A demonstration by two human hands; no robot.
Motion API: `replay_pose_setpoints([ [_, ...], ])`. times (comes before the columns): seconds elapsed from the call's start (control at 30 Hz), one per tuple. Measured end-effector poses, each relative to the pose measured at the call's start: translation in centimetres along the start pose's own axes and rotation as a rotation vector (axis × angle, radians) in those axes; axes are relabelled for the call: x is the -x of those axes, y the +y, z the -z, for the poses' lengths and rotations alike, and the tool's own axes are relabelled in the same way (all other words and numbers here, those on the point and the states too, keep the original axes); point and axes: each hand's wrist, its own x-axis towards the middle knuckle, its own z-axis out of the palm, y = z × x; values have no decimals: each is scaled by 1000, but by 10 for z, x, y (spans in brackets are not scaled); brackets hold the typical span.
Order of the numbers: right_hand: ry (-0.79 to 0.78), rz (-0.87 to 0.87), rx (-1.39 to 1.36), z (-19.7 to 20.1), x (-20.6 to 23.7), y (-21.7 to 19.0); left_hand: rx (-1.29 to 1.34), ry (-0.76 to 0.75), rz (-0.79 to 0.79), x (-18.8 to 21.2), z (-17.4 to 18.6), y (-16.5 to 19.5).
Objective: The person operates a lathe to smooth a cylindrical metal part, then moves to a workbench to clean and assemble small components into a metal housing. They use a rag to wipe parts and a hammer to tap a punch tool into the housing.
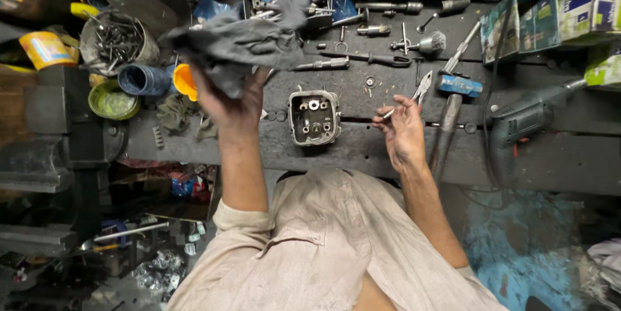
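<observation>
1. My left hand is raised at centre-left of the frame, forearm running up from my sleeve, fingers closed in a fist around a grey rag.
2. The rag is soft, crumpled and grimy, spreading above my knuckles.
3. My right hand sits right of centre, wrist bent inward, thumb and fingertips pinched on a small thin metal pin.
4. Between my hands, at the frame's centre, a boxy cast-metal cylinder head lies on the dark, oily workbench, untouched.
5. Just right of my right hand lie pliers and a hammer.
6. At upper left stands a round tin of nails; at far right rests a grey power drill.
</observation>
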Motion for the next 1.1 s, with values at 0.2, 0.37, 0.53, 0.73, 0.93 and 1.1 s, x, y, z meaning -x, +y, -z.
replay_pose_setpoints([
  [0.2, -109, -29, 82, -28, -11, -25, 145, -167, 128, 36, 4, 6],
  [0.37, -275, 120, 501, -95, 10, -71, 163, -90, 255, 44, 6, -26],
  [0.53, -259, 382, 430, -155, 19, -85, 87, -47, 419, 64, -5, -58],
  [0.73, -227, 648, 716, -173, 7, -78, -36, -138, 407, 85, 16, -87],
  [0.93, -362, 848, 876, -170, 17, -87, -646, -109, 207, 80, 15, -77],
  [1.1, -481, 858, 1014, -166, 22, -101, -785, -156, 204, 74, 5, -59],
])
